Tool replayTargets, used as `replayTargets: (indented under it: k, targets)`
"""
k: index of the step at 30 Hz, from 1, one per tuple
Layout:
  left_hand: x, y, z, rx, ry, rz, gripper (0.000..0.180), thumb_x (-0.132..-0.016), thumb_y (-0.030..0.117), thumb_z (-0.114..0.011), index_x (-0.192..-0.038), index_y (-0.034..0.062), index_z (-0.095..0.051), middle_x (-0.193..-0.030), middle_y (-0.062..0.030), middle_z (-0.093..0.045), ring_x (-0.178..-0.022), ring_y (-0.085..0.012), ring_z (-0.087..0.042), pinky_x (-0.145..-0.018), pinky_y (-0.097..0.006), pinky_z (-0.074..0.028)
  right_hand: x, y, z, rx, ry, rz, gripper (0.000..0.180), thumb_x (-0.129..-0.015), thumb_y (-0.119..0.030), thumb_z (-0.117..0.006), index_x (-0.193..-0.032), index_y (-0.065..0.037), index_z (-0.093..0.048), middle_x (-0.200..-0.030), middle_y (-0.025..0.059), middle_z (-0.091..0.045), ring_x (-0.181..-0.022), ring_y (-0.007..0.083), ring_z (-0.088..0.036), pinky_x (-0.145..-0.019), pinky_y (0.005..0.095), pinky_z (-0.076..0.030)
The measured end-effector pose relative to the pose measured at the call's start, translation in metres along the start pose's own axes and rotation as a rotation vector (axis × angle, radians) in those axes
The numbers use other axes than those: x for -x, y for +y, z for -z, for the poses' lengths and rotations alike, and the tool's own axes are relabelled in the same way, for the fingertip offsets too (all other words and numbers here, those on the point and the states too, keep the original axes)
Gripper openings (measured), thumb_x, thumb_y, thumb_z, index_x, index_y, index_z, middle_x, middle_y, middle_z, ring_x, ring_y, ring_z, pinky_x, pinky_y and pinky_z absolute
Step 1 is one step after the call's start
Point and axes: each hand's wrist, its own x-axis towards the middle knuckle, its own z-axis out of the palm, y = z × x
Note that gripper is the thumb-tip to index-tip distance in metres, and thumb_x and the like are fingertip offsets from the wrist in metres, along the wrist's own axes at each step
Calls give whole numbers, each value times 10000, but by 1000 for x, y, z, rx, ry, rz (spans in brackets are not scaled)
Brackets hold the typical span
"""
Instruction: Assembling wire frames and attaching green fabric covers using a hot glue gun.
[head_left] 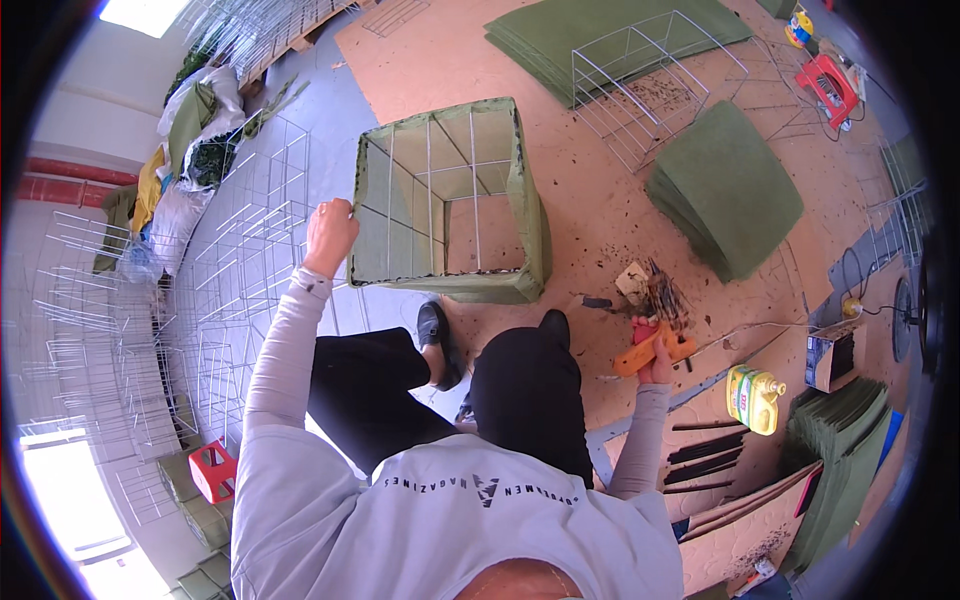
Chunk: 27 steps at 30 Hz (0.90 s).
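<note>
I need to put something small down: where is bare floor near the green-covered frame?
The brown floor covering between the green-covered frame and square green stack is flecked but otherwise open, as is the patch left of the large green sheets. Crowded: around the right hand, with dark sticks, and far left, among wire frames.

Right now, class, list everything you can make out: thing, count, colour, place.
covered frame: one, green, centre
handheld tool: one, orange, right of centre
bare wire frames: many, silver, left and upper right
sheet stacks: several, green, upper and lower right
bottle: one, yellow, lower right
strips: several, black, lower right
stools: two, red, upper right and lower left
bags: several, mostly white, upper left
left hand: one, bare, at covered frame's left edge
right hand: one, bare, around the tool
shoes: two, black, below covered frame
trousers: one pair, black, lower centre
shirt: one, pale grey, bottom
</note>
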Motion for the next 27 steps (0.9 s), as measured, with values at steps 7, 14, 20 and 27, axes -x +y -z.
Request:
replayTargets:
  k: [7, 14, 20, 27]
  targets:
    - [1, -11, 17, 334, -101, 24, 191, -688, 118, -616, -774, -24, -710, -659, -217, -642, -670, -366, -660, -657, -413, -524, -44, -89, -223, 177, -523, -308, 370, -914, -191, -631, -1208, 19, -550, -1171, 209, -619, -1156, 312, -583, -1038, 409, -434]
    - [6, -18, 12, 419, -105, 57, 206, -685, 107, -608, -801, -23, -718, -658, -210, -649, -655, -343, -671, -641, -398, -528, -66, -52, -395, 390, -689, -462, 344, -877, -85, -688, -1155, -24, -493, -847, 41, -599, -744, 130, -623, -664, 274, -510]
    - [9, -22, 6, 419, -51, 15, 237, -704, 74, -592, -859, -69, -700, -656, -186, -666, -615, -251, -693, -609, -336, -539, -90, 10, -425, 468, -735, -509, 317, -899, -158, -684, -1139, -13, -536, -905, 55, -614, -710, 147, -640, -614, 288, -532]
    - [8, -25, 5, 346, 11, -48, 228, -693, 91, -590, -839, -35, -712, -625, -194, -637, -610, -312, -672, -620, -357, -525, -92, 44, -437, 530, -729, -544, 311, -901, -203, -692, -1116, -43, -534, -818, 55, -605, -567, 159, -619, -488, 329, -526]
